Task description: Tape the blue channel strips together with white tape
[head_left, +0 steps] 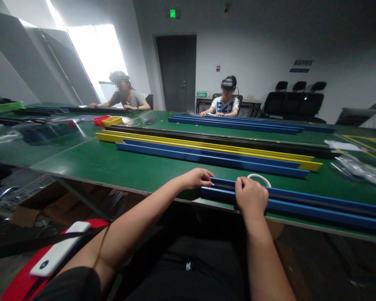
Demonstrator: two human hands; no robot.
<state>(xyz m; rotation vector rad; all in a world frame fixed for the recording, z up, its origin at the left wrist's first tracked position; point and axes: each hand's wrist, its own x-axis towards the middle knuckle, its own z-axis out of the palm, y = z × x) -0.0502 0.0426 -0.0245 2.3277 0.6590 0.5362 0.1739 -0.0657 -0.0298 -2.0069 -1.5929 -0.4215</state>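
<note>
A long blue channel rail [316, 209] with a dark inner strip lies along the near edge of the green table [119, 167]. My left hand [196, 178] rests at the rail's left end, fingers curled and pinched on it. Further along the same rail, my right hand [250, 197] is closed over the top. A white ring of tape [259, 177] sits on the table just behind my right hand.
More long rails lie across the table: blue [207, 158], yellow [207, 146], black [222, 138], and blue ones at the far side [238, 124]. Red and yellow bins [108, 120] stand at left. Two people sit across the table. Plastic bags [360, 168] lie at right.
</note>
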